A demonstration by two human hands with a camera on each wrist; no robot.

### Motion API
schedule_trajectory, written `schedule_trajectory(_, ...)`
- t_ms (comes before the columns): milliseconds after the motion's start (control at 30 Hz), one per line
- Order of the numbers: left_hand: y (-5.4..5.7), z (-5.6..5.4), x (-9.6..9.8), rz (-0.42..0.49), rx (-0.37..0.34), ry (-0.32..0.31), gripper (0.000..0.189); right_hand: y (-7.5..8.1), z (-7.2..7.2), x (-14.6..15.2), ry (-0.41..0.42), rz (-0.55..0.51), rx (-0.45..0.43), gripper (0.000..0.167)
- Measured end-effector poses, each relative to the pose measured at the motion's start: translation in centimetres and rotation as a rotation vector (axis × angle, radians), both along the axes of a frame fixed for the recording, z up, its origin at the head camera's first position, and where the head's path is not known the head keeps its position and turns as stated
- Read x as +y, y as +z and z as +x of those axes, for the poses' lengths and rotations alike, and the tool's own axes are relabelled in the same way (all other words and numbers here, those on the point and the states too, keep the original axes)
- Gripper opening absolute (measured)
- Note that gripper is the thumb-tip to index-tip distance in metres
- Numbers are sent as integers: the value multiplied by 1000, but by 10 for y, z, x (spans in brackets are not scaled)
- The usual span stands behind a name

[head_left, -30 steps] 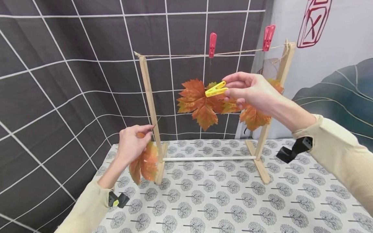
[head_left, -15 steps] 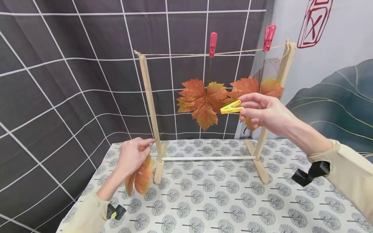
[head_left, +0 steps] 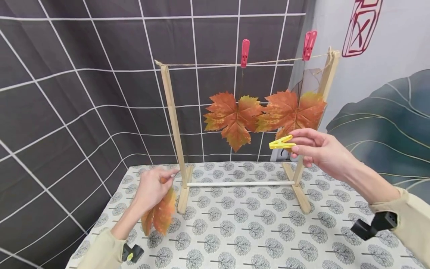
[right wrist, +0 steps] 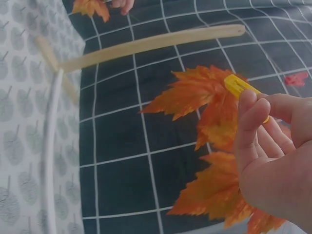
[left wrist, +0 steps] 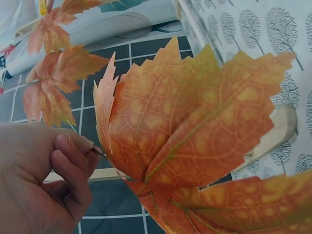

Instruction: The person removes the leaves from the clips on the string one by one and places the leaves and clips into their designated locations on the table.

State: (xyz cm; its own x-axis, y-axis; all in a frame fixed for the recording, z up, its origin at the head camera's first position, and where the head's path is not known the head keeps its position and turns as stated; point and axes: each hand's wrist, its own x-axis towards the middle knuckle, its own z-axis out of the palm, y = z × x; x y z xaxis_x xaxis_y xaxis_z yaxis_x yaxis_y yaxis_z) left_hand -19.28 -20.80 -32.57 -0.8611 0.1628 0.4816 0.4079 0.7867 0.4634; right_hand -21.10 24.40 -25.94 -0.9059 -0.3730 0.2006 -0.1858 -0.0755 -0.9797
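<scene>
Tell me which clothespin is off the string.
The yellow clothespin, pinched in the right hand. The two pink clothespins are both clipped to the string.

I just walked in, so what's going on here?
A person's left hand holds an autumn leaf by its stem, near the wooden frame. The right hand pinches a yellow clothespin, which isn't clipped to anything. Two other leaves hang from the frame's string below pink clothespins; the held leaf isn't on it.
</scene>
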Motion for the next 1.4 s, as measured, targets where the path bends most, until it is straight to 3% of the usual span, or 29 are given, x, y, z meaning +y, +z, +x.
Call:
schedule_trajectory(167,-7,5,1,-24,19,-9,28,-18,6,9,11,-12,-4,33)
schedule_trajectory(367,-16,7,2,-19,-64,-12,29,-34,13,15,27,7,-17,34)
schedule_trajectory(600,-25,9,3,-63,-69,-8,28,-56,19,22,25,-19,-52,37)
schedule_trajectory(800,-36,10,11,-55,-135,-14,33,-74,24,26,30,-21,-75,39)
schedule_trajectory(1167,-49,10,11,-57,-138,-21,31,-95,30,34,-6,2,-92,38)
schedule_trajectory(1400,-55,12,11,-55,-166,-20,31,-116,37,41,-28,-15,-153,36)
